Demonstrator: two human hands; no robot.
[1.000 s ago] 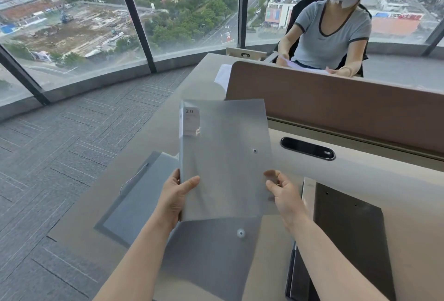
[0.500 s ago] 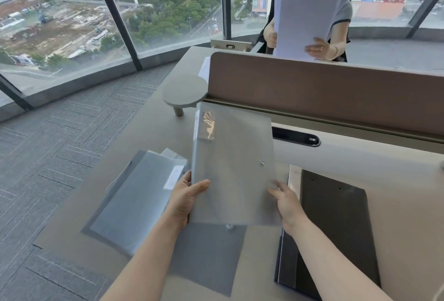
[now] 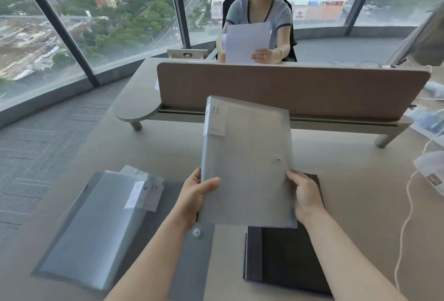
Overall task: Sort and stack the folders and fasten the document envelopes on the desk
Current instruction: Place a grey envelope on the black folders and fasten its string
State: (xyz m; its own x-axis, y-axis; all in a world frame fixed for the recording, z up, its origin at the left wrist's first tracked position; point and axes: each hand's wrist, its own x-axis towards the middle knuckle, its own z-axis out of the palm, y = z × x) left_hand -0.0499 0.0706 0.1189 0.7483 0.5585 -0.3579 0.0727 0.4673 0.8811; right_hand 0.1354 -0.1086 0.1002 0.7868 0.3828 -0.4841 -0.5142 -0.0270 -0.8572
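Up at the middle of the head view, a translucent grey document envelope (image 3: 247, 161) was held off the desk (image 3: 360, 192), tilted slightly, with a white label reading "20" at its 11 o'clock corner and a small snap stud toward its 3 o'clock edge. The left hand (image 3: 195, 196) gripped the envelope's 8 o'clock edge — thumb curled over the front face, the other fingers hidden behind. The right hand (image 3: 306, 196) gripped the 4 o'clock edge, its fingers wrapped around the side. The envelope's flap (image 3: 192, 260) hung open below the left wrist, toward 6 o'clock, showing the other half of the snap.

At 8 o'clock from the hands lay a stack of grey folders (image 3: 96, 226) on the desk, the upper ones translucent with white labels, one also marked "20". At 5 o'clock, partly under the held envelope, a dark folder (image 3: 286, 260) lay flat on the desk.

At 12 o'clock a brown divider panel (image 3: 300, 89) stood across the desk — beyond it a seated person (image 3: 259, 14) in a grey top held white sheets of paper (image 3: 247, 41). At 3 o'clock a white cable (image 3: 406, 216) trailed over the desk edge.
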